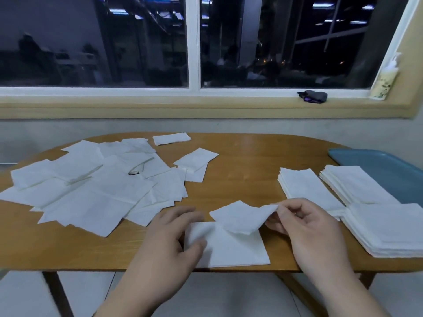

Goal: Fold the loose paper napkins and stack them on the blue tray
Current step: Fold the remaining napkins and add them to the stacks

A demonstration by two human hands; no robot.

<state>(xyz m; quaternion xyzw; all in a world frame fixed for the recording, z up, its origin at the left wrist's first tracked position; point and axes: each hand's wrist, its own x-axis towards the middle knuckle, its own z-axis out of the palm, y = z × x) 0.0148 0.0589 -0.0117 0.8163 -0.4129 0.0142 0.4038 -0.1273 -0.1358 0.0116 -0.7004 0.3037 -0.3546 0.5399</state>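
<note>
The thin white napkin (pixel 238 248) is lying at the bench's (pixel 240 170) near edge between my hands, my left hand (pixel 169 243) pressing its left side flat, my right hand (pixel 313 229) pinching a lifted corner that is curling over.

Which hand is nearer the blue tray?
Right. The right hand pinches a lifted corner of the napkin, on the side toward the blue tray; the left hand rests on its opposite edge, farther away.

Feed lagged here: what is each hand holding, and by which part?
The right hand pinches the napkin by its lifted corner; the left hand only presses its left edge flat.
</note>
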